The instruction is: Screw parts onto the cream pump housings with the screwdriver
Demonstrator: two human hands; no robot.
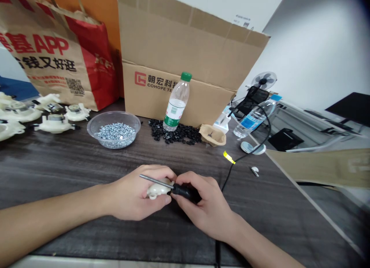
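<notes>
My left hand (141, 194) is closed around a small cream-white plastic housing (157, 189), which is partly covered by my fingers. In my right hand (206, 204) is a screwdriver with a black handle (183, 191); its metal shaft (154, 180) points left across the top of the housing. The fingertips of both hands nearly meet at the housing's right end. Beyond them stands a clear plastic bowl (89, 131) of silvery screws (117, 135). Several similar cream-white assemblies (54, 123) lie at the far left.
Small black parts (185, 135) are heaped around a green-capped bottle (175, 106). A paper dish (212, 136), another bottle (251, 119), a round white case (253, 148) and an earbud (254, 171) sit to the right. A cardboard box (185, 48) and paper bag (98, 71) stand behind. A black cable (227, 179) crosses the table.
</notes>
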